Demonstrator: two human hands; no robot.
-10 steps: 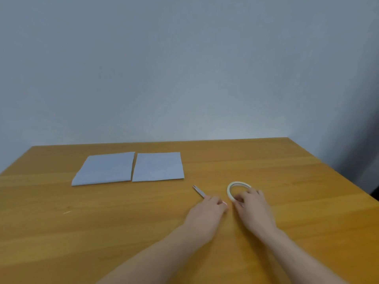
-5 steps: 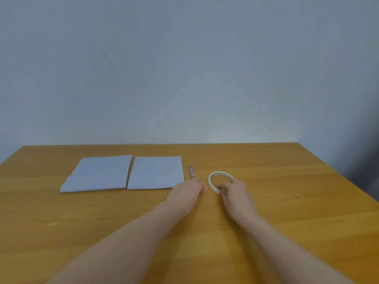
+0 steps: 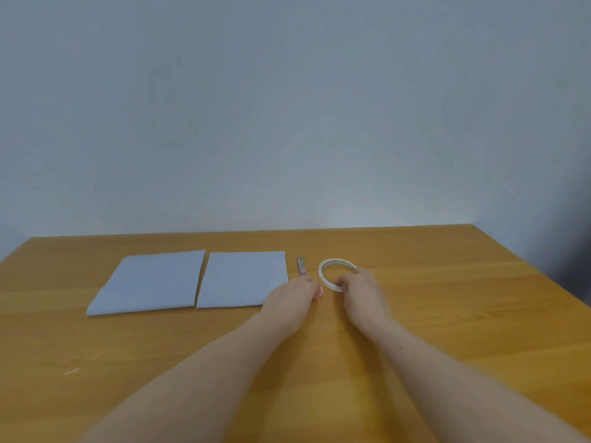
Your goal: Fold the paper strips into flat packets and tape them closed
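Observation:
Two flat pale blue folded papers lie side by side on the wooden table, one on the left (image 3: 150,281) and one on the right (image 3: 244,278). A white ring of tape (image 3: 334,266) lies to their right; my right hand (image 3: 359,290) grips its near rim. Between the tape and the papers lie small scissors (image 3: 301,266) with a pink handle. My left hand (image 3: 295,295) holds their near end, fingers curled over the handle.
The wooden table (image 3: 447,314) runs to a plain grey wall behind. Its right edge slants down at the far right, with a dark area beyond it. A small pale scrap (image 3: 71,371) lies near the left front.
Both hands slid away from me across the table, carrying the tape ring and scissors up beside the right paper. The scissors turned to point straight away.

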